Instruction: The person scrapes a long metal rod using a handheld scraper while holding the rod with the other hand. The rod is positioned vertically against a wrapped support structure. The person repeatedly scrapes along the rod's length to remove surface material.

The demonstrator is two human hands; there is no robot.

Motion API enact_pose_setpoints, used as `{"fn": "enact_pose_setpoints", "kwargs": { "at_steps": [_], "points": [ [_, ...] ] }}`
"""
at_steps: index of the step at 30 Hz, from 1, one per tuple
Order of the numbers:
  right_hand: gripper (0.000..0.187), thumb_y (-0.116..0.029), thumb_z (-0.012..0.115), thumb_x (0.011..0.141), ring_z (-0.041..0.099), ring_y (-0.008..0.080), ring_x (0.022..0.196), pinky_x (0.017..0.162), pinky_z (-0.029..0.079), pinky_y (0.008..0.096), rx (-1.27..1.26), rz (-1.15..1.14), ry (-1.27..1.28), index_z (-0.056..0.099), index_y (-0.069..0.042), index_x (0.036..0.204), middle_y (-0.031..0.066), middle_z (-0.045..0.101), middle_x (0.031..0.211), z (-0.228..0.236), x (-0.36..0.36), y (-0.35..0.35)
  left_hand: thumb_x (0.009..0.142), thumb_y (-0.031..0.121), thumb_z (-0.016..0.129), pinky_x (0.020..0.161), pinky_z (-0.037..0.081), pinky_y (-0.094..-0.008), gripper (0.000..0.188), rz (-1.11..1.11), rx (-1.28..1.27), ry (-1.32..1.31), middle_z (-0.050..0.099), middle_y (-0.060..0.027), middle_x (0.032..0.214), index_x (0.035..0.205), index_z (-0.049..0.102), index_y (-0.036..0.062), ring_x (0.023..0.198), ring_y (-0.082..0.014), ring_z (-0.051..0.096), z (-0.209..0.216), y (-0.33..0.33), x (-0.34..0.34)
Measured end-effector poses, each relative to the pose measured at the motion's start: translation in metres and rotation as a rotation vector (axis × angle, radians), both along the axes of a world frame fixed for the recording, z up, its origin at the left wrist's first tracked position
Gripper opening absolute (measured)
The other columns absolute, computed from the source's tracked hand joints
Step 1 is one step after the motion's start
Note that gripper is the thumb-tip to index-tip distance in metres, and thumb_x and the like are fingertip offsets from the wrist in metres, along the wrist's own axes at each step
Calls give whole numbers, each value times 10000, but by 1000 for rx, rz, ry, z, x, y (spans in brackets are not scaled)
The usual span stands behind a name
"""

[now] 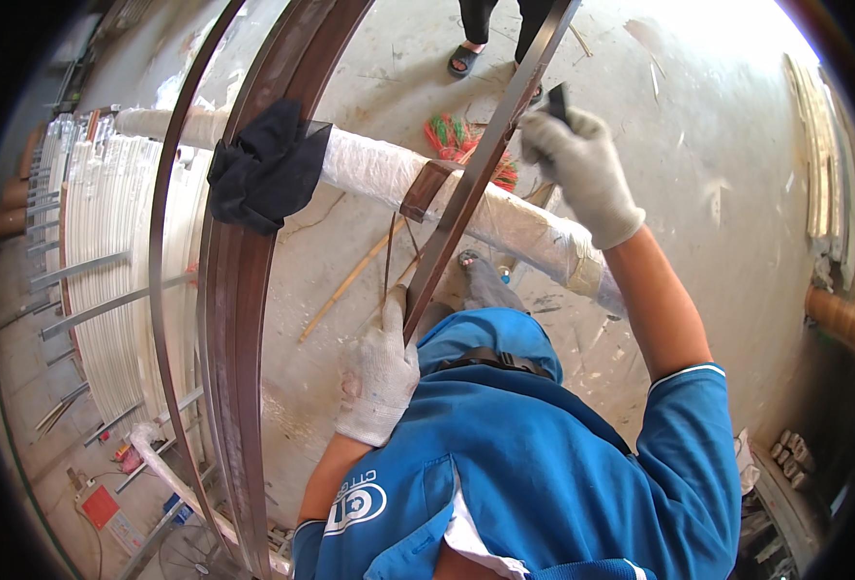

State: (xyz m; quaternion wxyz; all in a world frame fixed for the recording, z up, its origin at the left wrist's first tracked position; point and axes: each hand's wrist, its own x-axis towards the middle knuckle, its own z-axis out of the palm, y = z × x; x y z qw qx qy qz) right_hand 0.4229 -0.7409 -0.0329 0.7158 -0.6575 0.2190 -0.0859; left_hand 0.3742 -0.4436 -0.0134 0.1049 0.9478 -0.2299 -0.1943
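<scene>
A long brown metal strip (466, 193) runs diagonally across a white wrapped support bar (379, 172). My left hand (379, 372), in a white cotton glove, grips the strip's near end. Farther up the strip, my gloved right hand (577, 164) presses a small dark tool (557, 100) against the metal. Both arms come out of blue short sleeves.
Several curved brown metal strips (239, 290) lean at the left with a black cloth (268, 169) draped over them. White profiles (108, 271) are stacked at far left. Another person's sandalled feet (466, 60) stand at the top. A green and red broom head (456, 135) lies on the concrete floor.
</scene>
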Motion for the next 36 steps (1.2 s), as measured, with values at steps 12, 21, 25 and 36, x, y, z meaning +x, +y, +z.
{"fn": "enact_pose_setpoints", "kwargs": {
  "at_steps": [12, 21, 25, 36],
  "points": [
    [190, -140, 735, 939, 564, 60, 772, 720, 493, 246, -455, 206, 45, 746, 41, 995, -12, 644, 793, -13, -6, -7, 944, 255, 633, 775, 525, -521, 468, 97, -1, 98, 695, -274, 961, 1331, 573, -2, 863, -438, 683, 8, -3, 2],
    [105, -85, 699, 861, 675, 186, 700, 642, 518, 326, -1027, 178, -87, 713, 8, 908, 143, 669, 774, 5, -3, 12, 936, 214, 622, 773, 524, -527, 440, 94, 38, 84, 704, -241, 976, 1349, 564, 73, 886, -429, 682, 3, -5, -1],
    [75, -45, 684, 799, 661, 220, 652, 627, 523, 331, -1156, 108, -207, 693, -6, 862, 132, 674, 776, -3, -1, 12, 941, 226, 614, 751, 530, -526, 449, 133, 1, 105, 711, -232, 951, 1367, 553, 98, 844, -429, 688, 2, -3, -2],
    [255, -89, 798, 804, 676, 181, 768, 726, 544, 305, -701, 82, -323, 757, -58, 1054, 49, 705, 874, 3, -3, -13, 942, 235, 624, 733, 529, -522, 409, 102, -62, 84, 703, -255, 899, 1294, 596, 30, 820, -436, 689, 7, -1, 4]
  ]
}}
